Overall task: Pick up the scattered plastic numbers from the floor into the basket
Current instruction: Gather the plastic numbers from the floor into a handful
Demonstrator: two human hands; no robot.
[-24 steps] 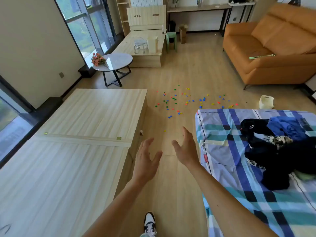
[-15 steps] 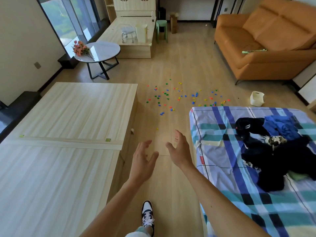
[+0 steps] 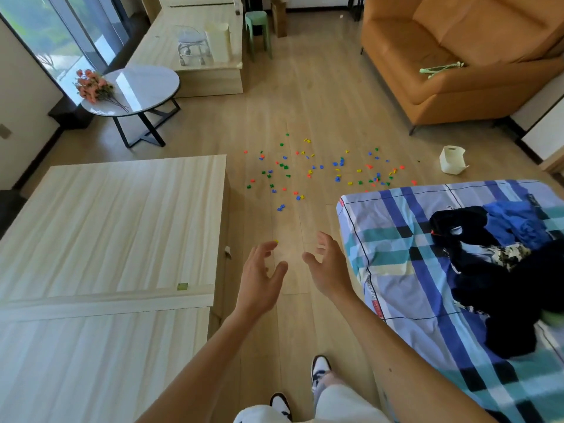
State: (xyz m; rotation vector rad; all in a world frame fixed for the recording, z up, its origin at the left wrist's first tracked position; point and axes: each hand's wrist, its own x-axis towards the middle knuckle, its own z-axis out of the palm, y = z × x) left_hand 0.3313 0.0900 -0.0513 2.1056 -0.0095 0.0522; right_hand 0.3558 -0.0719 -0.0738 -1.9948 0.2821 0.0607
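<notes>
Nearest: your shoes (image 3: 319, 366) stood on the wood floor (image 3: 320, 87), in the aisle between the pale wooden platform (image 3: 122, 224) on the left and the bed (image 3: 396, 254) with the plaid sheet on the right. A dark and blue clothes pile (image 3: 503, 270) lay on the bed.

Just beyond: both hands were out in front of you. Your left hand (image 3: 259, 285) and right hand (image 3: 331, 270) were side by side but apart, palms turned toward each other, fingers spread and loosely bent. Neither held anything.

One yellow number (image 3: 276, 241) lay alone on the floor, showing just past your left fingertips in the view. Not touched.

Farther: the rest of the plastic numbers (image 3: 320, 172), in red, blue, green and yellow, lay scattered across the floor, well beyond both hands. The band ran from off the platform's far corner on the left to the bed's far end on the right. None were in either hand.

At the right end of that scatter sat the basket (image 3: 451, 161): white, on the floor, just past the bed's far corner, well apart from your right hand. It looked tilted; contents could not be seen.

Far: a round table (image 3: 143, 87) with flowers (image 3: 94, 88) at far left, a green stool (image 3: 258, 29) far centre, an orange sofa (image 3: 457, 56) far right.
</notes>
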